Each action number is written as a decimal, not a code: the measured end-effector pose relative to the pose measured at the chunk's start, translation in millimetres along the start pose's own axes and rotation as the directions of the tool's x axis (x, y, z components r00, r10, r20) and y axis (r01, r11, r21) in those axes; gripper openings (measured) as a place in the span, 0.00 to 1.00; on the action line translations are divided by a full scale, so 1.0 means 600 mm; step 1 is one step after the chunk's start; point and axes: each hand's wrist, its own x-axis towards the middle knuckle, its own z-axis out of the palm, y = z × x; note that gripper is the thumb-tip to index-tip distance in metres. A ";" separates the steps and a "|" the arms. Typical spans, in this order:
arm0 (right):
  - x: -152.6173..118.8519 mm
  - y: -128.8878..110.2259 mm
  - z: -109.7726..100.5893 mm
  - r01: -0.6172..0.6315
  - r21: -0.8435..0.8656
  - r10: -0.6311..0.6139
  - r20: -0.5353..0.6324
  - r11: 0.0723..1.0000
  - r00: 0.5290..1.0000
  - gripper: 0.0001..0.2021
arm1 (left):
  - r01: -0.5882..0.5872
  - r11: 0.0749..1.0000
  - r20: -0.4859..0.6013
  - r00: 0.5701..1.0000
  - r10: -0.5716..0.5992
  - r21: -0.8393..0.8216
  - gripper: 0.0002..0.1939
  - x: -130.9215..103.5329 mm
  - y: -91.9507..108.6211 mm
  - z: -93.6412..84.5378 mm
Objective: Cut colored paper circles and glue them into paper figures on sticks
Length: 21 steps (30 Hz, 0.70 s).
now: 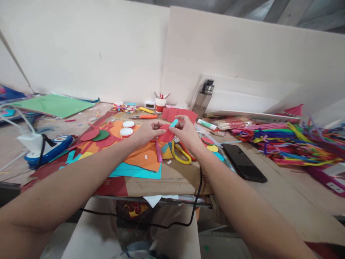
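Both hands meet over the middle of the bench around a red paper piece (167,135). My left hand (148,133) pinches its left edge between thumb and fingers. A small light-blue paper strip (174,123) lies against the upper right of the red piece, with the fingers of my right hand (185,131) closed on it. Just below the hands are yellow-handled scissors (181,154) and a pink pen-like tool (158,151). Orange paper (147,158) and blue sheets (140,172) lie under and to the left. Red paper sheets (180,114) sit behind the hands.
On the right are a black phone (244,162), a glue stick (207,124) and a heap of colourful pipe cleaners (285,144). A bottle (202,100) leans at the back. White-lidded pots (126,132), paper circles (101,135) and a blue power strip (48,151) are left. A black cable (172,223) crosses my lap.
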 end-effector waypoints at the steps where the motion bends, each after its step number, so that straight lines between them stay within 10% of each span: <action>1: 0.000 -0.001 0.000 0.001 0.003 -0.001 -0.002 1.000 1.000 0.23 | -0.001 1.000 -0.001 1.000 0.001 0.000 0.20 0.000 0.000 0.000; 12: 0.015 0.013 -0.009 -0.055 0.309 0.062 -0.012 0.949 0.998 0.20 | 0.070 0.982 0.009 0.998 -0.070 -0.174 0.19 0.012 -0.010 -0.009; 21: 0.012 0.017 -0.004 -0.071 0.350 0.012 0.168 0.934 0.986 0.17 | 0.161 0.888 0.262 0.964 -0.048 -0.430 0.16 0.011 -0.005 -0.019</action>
